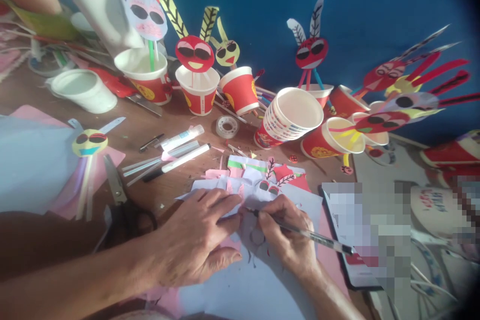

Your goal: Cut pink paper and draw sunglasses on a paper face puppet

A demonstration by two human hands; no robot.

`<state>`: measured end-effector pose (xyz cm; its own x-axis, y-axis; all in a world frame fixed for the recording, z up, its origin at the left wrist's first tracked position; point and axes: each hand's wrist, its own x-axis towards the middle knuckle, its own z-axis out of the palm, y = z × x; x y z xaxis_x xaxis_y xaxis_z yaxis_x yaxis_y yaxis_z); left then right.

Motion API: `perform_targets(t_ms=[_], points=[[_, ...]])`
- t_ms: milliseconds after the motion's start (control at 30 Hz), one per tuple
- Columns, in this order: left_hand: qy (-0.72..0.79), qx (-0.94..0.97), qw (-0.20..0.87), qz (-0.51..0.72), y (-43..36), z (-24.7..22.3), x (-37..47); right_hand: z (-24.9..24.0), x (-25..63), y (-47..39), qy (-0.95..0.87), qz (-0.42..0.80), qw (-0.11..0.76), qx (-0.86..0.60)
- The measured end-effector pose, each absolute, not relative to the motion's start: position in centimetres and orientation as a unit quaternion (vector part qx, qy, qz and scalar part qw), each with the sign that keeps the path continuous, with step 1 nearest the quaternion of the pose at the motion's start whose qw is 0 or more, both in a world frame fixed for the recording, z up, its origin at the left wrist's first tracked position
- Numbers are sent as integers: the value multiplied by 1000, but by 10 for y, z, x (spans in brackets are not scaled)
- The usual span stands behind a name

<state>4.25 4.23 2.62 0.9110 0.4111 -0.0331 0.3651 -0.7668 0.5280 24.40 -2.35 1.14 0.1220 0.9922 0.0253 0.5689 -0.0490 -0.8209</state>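
Observation:
My left hand (198,237) lies with its fingers stretched out over white paper (240,302), pressing near a small pink paper piece (237,189). In my right hand (290,240) is a slim pen (315,237), its tip at the paper just beside my left fingertips. What the tip marks is partly hidden by my fingers. Small cut-out eyes (269,188) and black-veined paper antennae (286,179) lie just above the pen. Near my left forearm are black-handled scissors (116,187) and a yellow paper face (90,143) on straws.
Red paper cups (200,95) holding paper-faced figures stand along the blue wall (258,5). A stack of cups (275,127), a tape roll (227,127) and a white marker (185,159) sit mid-table. A tablet-like device (348,272), partly blurred, borders my right hand.

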Motion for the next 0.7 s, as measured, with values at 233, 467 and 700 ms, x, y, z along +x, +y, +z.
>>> perform_targets(t_ms=[233,467,700], points=[[209,939,272,32,43,27,43,12,246,-26,-608,309,344,-646],[208,938,273,37,42,25,42,10,244,-27,-620,293,334,-647],[211,938,270,42,40,24,41,9,241,-27,-615,295,326,-655]])
